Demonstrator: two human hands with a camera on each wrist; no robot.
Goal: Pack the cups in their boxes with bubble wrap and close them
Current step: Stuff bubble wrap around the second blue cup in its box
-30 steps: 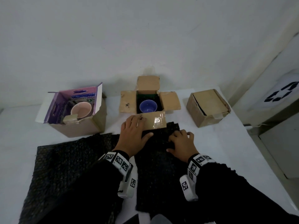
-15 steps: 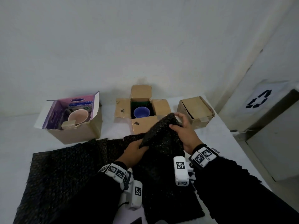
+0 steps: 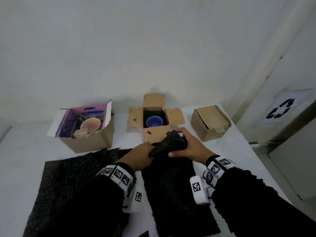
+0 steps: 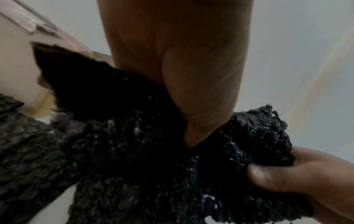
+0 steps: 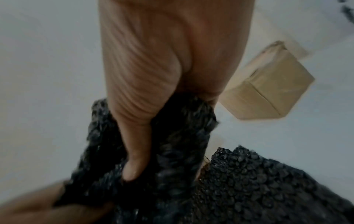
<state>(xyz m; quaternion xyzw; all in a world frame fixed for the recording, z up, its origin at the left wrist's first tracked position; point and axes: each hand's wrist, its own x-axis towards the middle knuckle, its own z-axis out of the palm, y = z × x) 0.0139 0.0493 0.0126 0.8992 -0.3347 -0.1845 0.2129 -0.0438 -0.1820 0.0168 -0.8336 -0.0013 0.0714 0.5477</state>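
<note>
Before open box (image 3: 154, 117), bubble wrap (image 3: 168, 144) now bunched between both hands.

Bubble wrap (image 3: 168, 183) under my fingers (image 3: 172, 153): black, glossy pebbled bubble pattern. Second sheet (image 3: 73, 182): same black. Middle box (image 3: 154, 135): tan cardboard, dark scuffs, green lining; cup (image 3: 154, 121) inside blue. Left box (image 3: 87, 142): tan outside, purple-pink printed flaps; cup (image 3: 90, 125) pink. Right box (image 3: 211, 122): plain tan. Worktop (image 3: 22, 144): white. My wristbands (image 3: 119, 175): white, black square markers. Sleeves (image 3: 248, 202): black.
</note>
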